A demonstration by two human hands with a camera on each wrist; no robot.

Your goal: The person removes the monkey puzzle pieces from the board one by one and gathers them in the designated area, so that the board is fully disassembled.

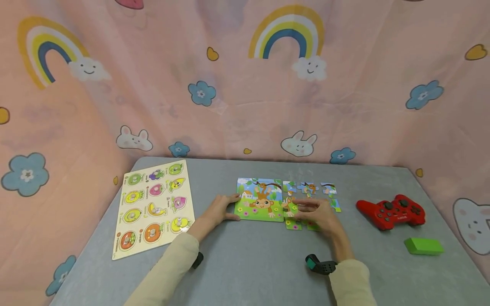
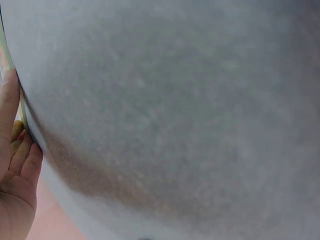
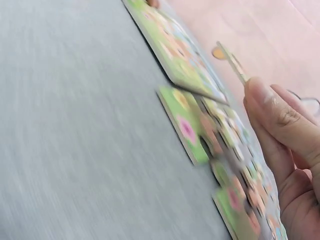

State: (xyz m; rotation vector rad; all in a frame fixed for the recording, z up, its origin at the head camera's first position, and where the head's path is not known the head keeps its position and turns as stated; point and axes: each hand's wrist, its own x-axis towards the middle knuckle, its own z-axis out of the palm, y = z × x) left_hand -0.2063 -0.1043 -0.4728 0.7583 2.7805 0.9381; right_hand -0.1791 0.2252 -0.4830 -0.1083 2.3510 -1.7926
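Observation:
The puzzle board point(image 1: 260, 204) with a monkey picture lies mid-table. My left hand point(image 1: 220, 208) rests its thumb and fingers along the board's left edge; the left wrist view shows these fingers point(image 2: 32, 162) at the rim. Between thumb and fingertips, my right hand point(image 1: 319, 214) pinches a jigsaw piece point(image 1: 289, 207) near the board's right side. Seen from the right wrist, this thin piece point(image 3: 231, 62) is raised edge-on above the others. Loose jigsaw pieces point(image 1: 308, 187) lie right of the board, some hidden under the right hand. A flower piece point(image 3: 186, 129) lies beside the board's corner.
A cream fruit puzzle board point(image 1: 143, 196) with knobbed pieces lies at the left. To the right are a red game controller point(image 1: 392, 212) and a green block point(image 1: 423, 246). A pink patterned cloth point(image 1: 229, 119) hangs behind the grey table point(image 1: 260, 263).

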